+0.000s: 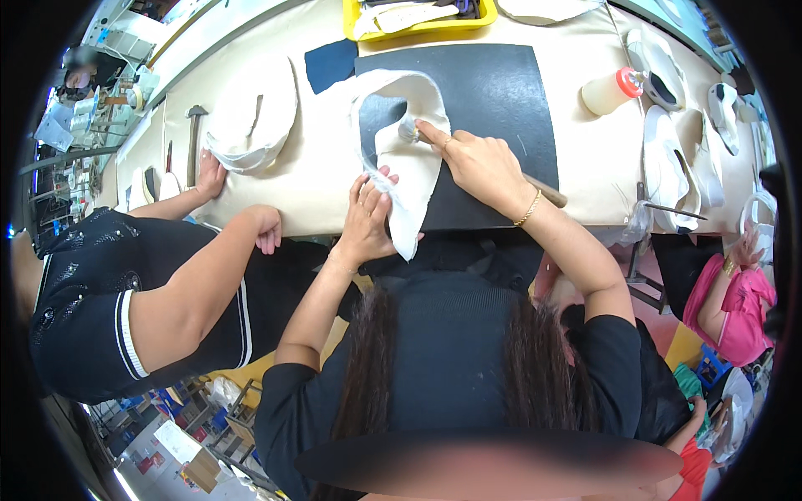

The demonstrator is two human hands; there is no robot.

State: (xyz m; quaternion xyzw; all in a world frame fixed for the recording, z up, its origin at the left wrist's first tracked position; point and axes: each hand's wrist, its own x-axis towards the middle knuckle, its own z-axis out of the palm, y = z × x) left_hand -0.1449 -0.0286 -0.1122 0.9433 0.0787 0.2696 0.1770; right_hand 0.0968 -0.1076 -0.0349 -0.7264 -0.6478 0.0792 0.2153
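Observation:
A white curved fabric piece (411, 179), like a shoe upper, loops over a black mat (501, 100) on the table. My left hand (368, 219) grips its near edge, with the thumb and fingers on either side. In my right hand (489, 167) is a hammer, its wooden handle (547, 192) sticking out beyond the palm. The index finger stretches along it toward the metal head (408, 130), which rests against the inside of the white piece. The palm hides the middle of the handle.
A yellow bin (426, 25) stands at the far edge. To the left lie another white piece (259, 117), a dark blue patch (329, 65) and a second hammer (194, 142), beside a co-worker's hand. A red-topped bottle (610, 90) and white shoe uppers (664, 159) are at the right.

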